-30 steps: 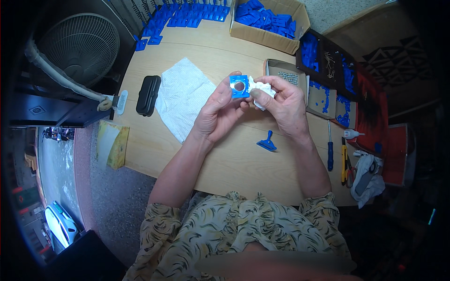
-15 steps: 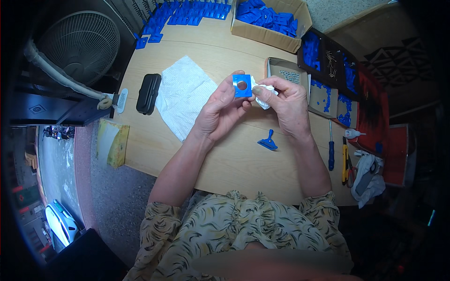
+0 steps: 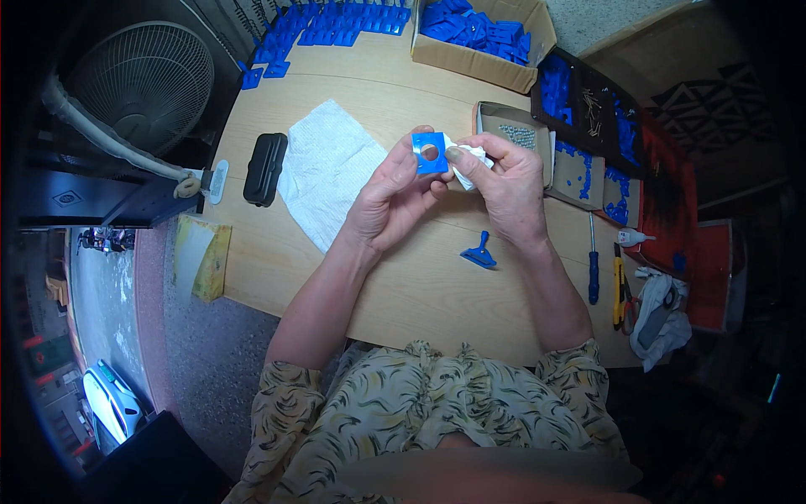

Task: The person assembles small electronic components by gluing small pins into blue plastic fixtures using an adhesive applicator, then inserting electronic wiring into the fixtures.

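Between the thumb and fingers of my left hand [image 3: 388, 189] is a blue square plate [image 3: 439, 161] with a round hole in its middle. My right hand [image 3: 510, 186] pinches a crumpled white tissue [image 3: 470, 171] close against the plate's right edge. Both hands are raised over the table, nearly meeting. Below them on the wood lies a small blue T-shaped part [image 3: 479, 252] with a wide foot. To the left of my left hand, a white paper towel [image 3: 323, 172] is spread flat beside a black oblong case [image 3: 265, 170].
A cardboard box [image 3: 478, 65] of blue parts stands at the back, near rows of blue pieces [image 3: 353, 27]. Trays of screws [image 3: 517, 134] and small blue parts [image 3: 574, 172] line the right. A blue screwdriver [image 3: 594, 277], a yellow cutter [image 3: 619, 290] and a cloth [image 3: 659, 323] lie at the right edge.
Both hands have shifted very slightly left with the plate and the tissue. The grips look the same, and the blue part on the table has stayed put.
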A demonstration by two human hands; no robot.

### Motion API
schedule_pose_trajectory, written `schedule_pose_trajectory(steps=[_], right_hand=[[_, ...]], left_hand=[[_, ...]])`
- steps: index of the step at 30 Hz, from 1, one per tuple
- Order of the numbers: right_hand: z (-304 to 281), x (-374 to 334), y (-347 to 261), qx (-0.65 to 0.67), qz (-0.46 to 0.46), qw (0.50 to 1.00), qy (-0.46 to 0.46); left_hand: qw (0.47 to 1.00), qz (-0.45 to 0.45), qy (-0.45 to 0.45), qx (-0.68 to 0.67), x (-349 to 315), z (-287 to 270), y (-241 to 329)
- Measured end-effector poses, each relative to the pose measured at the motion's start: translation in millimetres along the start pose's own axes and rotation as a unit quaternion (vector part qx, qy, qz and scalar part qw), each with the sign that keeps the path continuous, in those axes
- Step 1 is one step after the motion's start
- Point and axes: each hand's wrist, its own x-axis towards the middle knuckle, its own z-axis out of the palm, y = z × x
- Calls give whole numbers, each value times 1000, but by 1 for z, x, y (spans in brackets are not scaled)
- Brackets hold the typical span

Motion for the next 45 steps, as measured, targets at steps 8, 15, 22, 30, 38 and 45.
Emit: schedule_pose_trajectory(steps=[8, 15, 22, 30, 38, 45], right_hand=[[6, -1, -5, -2, 12, 1000, 15], [2, 7, -5, -42, 12, 998, 55], [-4, 37, -9, -162, -49, 977, 130], [-24, 85, 24, -352, -241, 895, 130], [-17, 51, 5, -321, -236, 910, 118], [-22, 3, -16, -11, 7, 999, -41]], left_hand=[[1000, 1, -5, -13, 2, 0, -1], [1000, -12, -10, -24, -1, -2, -5], [997, -13, -11, -73, -2, -5, 1], [980, -22, -41, -193, -2, 0, 0], [973, -20, -51, -222, 0, -8, 0], [991, -14, -19, -133, -2, -6, -2]])
